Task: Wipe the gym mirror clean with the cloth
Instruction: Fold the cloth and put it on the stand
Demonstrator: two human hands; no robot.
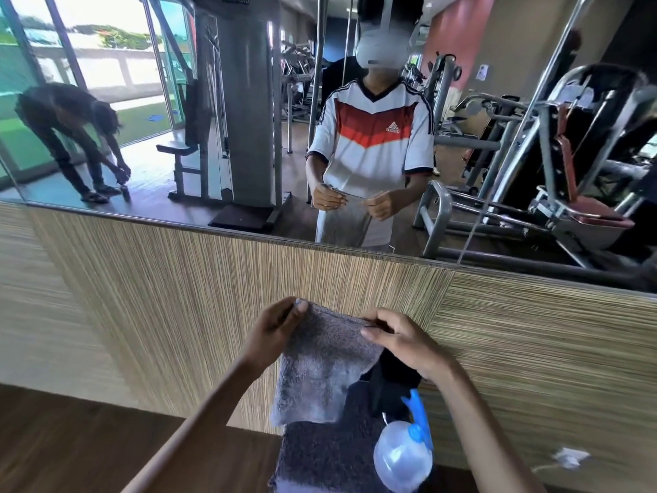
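Observation:
A grey terry cloth [320, 364] hangs in front of me, held by its top edge. My left hand [273, 332] pinches the upper left corner and my right hand [401, 341] pinches the upper right corner. The cloth's lower part drapes down out of the frame. The gym mirror [249, 101] covers the wall above a striped wood-grain panel [213, 297], and it reflects me holding the cloth at waist height. Neither hand touches the mirror.
A clear spray bottle with a blue trigger [405, 453] hangs below my right forearm. The mirror reflects weight machines [569, 165] and a person bending over [71, 137] by a glass door. A white wall socket [570, 457] sits low on the panel. Dark wooden floor [71, 439] lies below.

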